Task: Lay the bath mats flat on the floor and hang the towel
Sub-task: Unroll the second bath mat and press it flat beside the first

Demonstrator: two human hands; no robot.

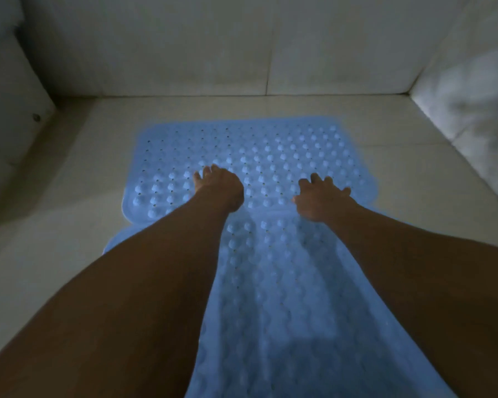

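Note:
A light blue rubber bath mat (270, 150) with rows of bumps and small holes lies spread on the pale tiled floor, reaching from the far wall side down toward me. A second stretch of blue mat (276, 297) runs below it between my forearms; a ridge crosses where they meet. My left hand (219, 188) rests palm down on the mat's left middle, fingers extended forward. My right hand (321, 198) lies on the mat to the right, fingers spread. No towel is in view.
Pale tiled walls (242, 47) close the space at the back and right (472, 124). A darker ledge with a small round fitting (36, 117) runs along the left. Bare floor tiles (69, 211) show on both sides of the mat.

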